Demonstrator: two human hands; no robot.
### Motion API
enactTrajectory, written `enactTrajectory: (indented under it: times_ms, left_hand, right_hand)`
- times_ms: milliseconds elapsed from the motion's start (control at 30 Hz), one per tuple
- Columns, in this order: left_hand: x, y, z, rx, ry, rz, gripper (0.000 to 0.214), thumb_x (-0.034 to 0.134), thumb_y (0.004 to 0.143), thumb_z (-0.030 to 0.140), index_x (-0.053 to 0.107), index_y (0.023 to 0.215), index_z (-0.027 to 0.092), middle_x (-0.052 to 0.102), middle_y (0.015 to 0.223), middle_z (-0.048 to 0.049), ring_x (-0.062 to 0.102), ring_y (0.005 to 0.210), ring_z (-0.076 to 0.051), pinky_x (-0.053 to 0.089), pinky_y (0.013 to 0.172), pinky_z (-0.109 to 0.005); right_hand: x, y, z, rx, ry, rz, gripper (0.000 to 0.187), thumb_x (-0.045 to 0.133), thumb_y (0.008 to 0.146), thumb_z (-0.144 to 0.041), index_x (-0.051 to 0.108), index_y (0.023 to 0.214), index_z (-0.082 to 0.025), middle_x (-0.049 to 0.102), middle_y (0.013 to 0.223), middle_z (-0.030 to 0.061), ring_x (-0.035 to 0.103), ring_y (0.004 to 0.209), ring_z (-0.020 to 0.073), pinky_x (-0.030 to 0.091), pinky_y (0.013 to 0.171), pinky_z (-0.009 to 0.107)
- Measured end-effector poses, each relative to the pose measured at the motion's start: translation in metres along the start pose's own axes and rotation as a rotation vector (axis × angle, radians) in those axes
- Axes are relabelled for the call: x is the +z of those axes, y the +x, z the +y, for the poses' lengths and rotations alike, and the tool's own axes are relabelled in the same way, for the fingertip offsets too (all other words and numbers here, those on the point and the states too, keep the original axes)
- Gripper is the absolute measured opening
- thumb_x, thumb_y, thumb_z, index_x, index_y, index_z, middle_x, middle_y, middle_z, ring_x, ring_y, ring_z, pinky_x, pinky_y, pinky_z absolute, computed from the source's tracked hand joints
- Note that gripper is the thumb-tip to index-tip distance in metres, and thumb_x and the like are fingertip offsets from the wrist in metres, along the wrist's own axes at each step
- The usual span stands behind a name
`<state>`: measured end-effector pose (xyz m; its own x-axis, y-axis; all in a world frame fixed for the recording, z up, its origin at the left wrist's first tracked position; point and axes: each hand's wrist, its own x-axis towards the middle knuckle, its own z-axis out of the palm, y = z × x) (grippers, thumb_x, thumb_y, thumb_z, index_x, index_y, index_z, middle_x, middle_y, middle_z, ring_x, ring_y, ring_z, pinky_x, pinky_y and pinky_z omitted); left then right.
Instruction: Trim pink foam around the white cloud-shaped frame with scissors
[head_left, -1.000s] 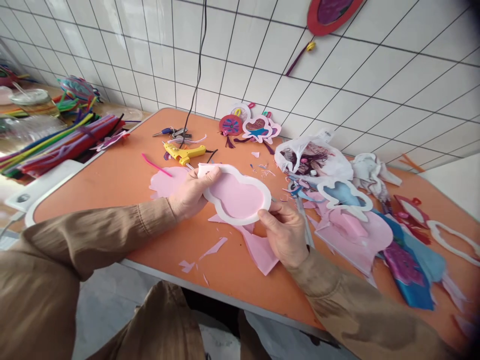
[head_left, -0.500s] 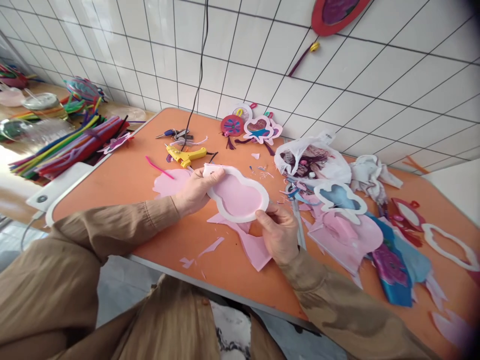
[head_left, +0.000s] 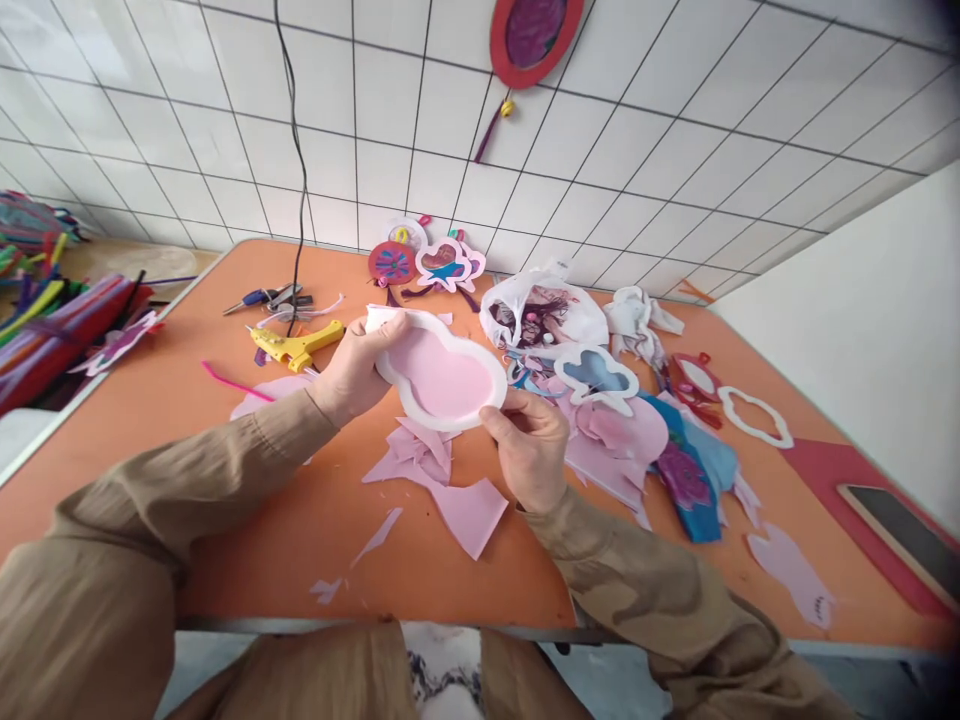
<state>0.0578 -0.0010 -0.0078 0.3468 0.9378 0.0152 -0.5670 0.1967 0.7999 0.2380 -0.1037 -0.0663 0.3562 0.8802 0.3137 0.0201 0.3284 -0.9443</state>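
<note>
While the left hand (head_left: 356,370) pinched the upper left end of a white, cloud-shaped frame (head_left: 442,421) and the right hand (head_left: 531,445) gripped its lower right edge, the piece was held up above an orange desk (head_left: 262,560). A flat, pale pink panel (head_left: 448,375) filled its opening, so the cutting and fitting seemed largely done; whether the layers were bonded could not be told. Its face was plain, unlike the small, decorated, tasselled ornaments (head_left: 441,265) at the desk's far edge, so decoration looked not yet done. Angular pink offcuts (head_left: 471,512) lay below it. The brown cloth left sleeve (head_left: 232,465) partly covered a pale pink sheet (head_left: 285,388), the right hand's far fingers were partly hidden, and the contents of a white plastic bag (head_left: 589,325) were hard to sort out.
</note>
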Motion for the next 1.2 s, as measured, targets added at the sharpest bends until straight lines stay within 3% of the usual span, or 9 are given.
enactTrajectory:
  times_ms: [167,300,367,467,667,900,1067,1200]
  left_hand:
    - [-0.003,0.002,-0.006,0.055,-0.002,0.010,0.040,0.094,0.062,0.047,0.078,0.081,0.016,0.077,0.077,-0.0018,0.072,0.070,-0.017,0.059,0.068,-0.026]
    - [-0.011,0.002,-0.015,0.036,0.004,-0.075,0.049,0.084,0.072,0.058,0.077,0.100,0.018,0.080,0.101,-0.0068,0.075,0.103,-0.029,0.061,0.092,-0.037]
    - [-0.013,0.000,-0.022,-0.010,0.013,-0.135,0.056,0.085,0.070,0.062,0.075,0.104,0.019,0.079,0.112,-0.0095,0.068,0.121,-0.035,0.057,0.103,-0.044]
    - [-0.011,-0.007,-0.034,-0.080,0.030,-0.194,0.065,0.090,0.065,0.058,0.073,0.114,0.018,0.077,0.117,-0.0129,0.062,0.130,-0.039,0.052,0.109,-0.050]
    - [0.003,-0.016,-0.048,-0.102,-0.004,-0.162,0.070,0.093,0.066,0.048,0.068,0.126,0.022,0.077,0.119,-0.0122,0.068,0.120,-0.035,0.056,0.102,-0.045]
    - [0.005,-0.018,-0.051,-0.059,-0.004,0.074,0.054,0.093,0.063,0.048,0.075,0.101,0.016,0.081,0.098,-0.0099,0.075,0.102,-0.032,0.058,0.094,-0.044]
    - [0.004,-0.020,-0.051,-0.080,-0.011,0.106,0.051,0.094,0.063,0.048,0.075,0.096,0.015,0.081,0.095,-0.0098,0.075,0.099,-0.032,0.058,0.093,-0.045]
    - [0.003,-0.020,-0.051,-0.102,-0.008,0.102,0.051,0.093,0.065,0.049,0.075,0.097,0.014,0.081,0.096,-0.0107,0.075,0.097,-0.031,0.059,0.091,-0.044]
  right_hand:
    - [0.002,0.004,-0.008,0.033,0.001,0.018,0.024,0.085,0.073,-0.034,0.067,0.065,-0.020,0.061,0.062,-0.0030,0.052,0.061,0.0117,0.042,0.059,0.027]
    - [0.004,0.014,-0.012,0.094,0.045,0.075,0.023,0.084,0.071,-0.033,0.067,0.065,-0.019,0.061,0.062,-0.0036,0.049,0.059,0.0100,0.040,0.059,0.027]
    - [0.005,0.018,-0.014,0.136,0.084,0.105,0.023,0.083,0.070,-0.034,0.066,0.066,-0.019,0.056,0.058,-0.0053,0.042,0.054,0.0079,0.035,0.054,0.025]
    - [0.008,0.022,-0.016,0.197,0.144,0.126,0.025,0.082,0.066,-0.035,0.062,0.063,-0.019,0.046,0.051,-0.0081,0.032,0.049,0.0057,0.027,0.049,0.024]
    - [0.013,0.018,-0.014,0.289,0.203,0.102,0.029,0.085,0.060,-0.036,0.061,0.061,-0.020,0.044,0.050,-0.0082,0.030,0.047,0.0050,0.026,0.047,0.024]
    - [0.016,0.013,-0.007,0.329,0.212,0.050,0.030,0.086,0.061,-0.039,0.062,0.064,-0.021,0.044,0.049,-0.0081,0.031,0.047,0.0059,0.027,0.047,0.025]
    - [0.016,0.012,-0.005,0.334,0.206,0.014,0.029,0.084,0.063,-0.039,0.060,0.064,-0.022,0.037,0.047,-0.0100,0.030,0.046,0.0061,0.030,0.048,0.025]
    - [0.017,0.009,-0.003,0.323,0.182,0.034,0.026,0.082,0.064,-0.036,0.060,0.063,-0.021,0.040,0.047,-0.0091,0.032,0.047,0.0061,0.029,0.048,0.024]
